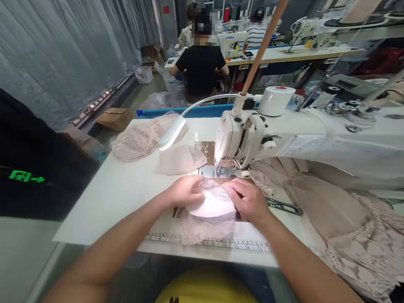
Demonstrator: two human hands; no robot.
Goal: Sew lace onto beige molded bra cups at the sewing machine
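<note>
My left hand (pixel 186 191) and my right hand (pixel 248 199) both grip a white padded cup wrapped in beige lace (pixel 210 209), one hand on each side of it. The piece lies on the white sewing table (pixel 113 196), just in front of the needle and presser foot (pixel 217 171) of the white sewing machine (pixel 309 138). Loose lace from the piece trails toward me over a ruler strip (pixel 251 247) at the table's front edge.
Beyond the needle lies another lace-covered cup (pixel 181 159), and a heap of lace (pixel 138 142) sits at the back left. A gooseneck lamp (pixel 172 133) shines down. Beige lace fabric (pixel 352 225) piles up on the right, with scissors (pixel 285 206) beside it. Other people sit at machines behind.
</note>
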